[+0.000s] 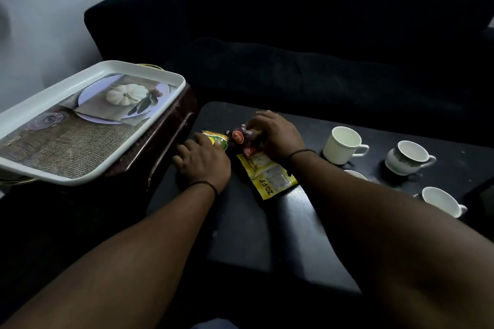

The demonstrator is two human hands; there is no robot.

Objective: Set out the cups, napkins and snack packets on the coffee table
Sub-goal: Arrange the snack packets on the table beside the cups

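Observation:
On the black coffee table (267,235) lie several snack packets. My left hand (203,161) rests palm down on a yellow-green packet (217,139) at the table's left edge. My right hand (275,133) grips a dark red packet (242,137) just right of it. A yellow packet (270,177) marked ZOFF lies flat below my right wrist. Several white cups stand upright to the right: one (343,144) near my right wrist, one (407,157) further right, one (441,201) nearer me, and one (355,174) mostly hidden behind my right forearm. No napkins are visible.
A white tray (53,168) with a printed pumpkin picture sits on a dark red side table (165,128) at the left, touching the coffee table. A dark sofa (320,48) runs behind. A dark flat object (481,197) lies at the right edge.

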